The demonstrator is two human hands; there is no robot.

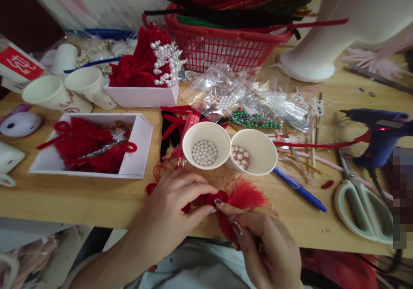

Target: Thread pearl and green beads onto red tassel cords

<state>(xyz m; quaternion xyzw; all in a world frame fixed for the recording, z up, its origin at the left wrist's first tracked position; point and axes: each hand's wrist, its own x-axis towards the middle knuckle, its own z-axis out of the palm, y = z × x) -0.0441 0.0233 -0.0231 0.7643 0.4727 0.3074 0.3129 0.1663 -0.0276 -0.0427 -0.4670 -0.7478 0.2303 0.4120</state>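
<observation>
A red fuzzy piece (222,195) lies at the table's front edge between my two hands, with a fluffy red tassel (247,194) spread out to its right. My left hand (180,198) has its thumb and forefinger closed on the piece from the left. From the right, my right hand (258,233) pinches at the same piece with thumb and forefinger. Just behind the hands are a paper cup of white pearl beads (206,128) and a second cup (263,151) with larger white beads and small reddish ones.
White boxes (135,151) of red fuzzy pieces stand left, paper cups (48,93) behind. A red basket (226,48) and bead bags (222,86) are at the back. To the right are a blue pen (301,190), scissors (358,203) and a blue glue gun (380,134).
</observation>
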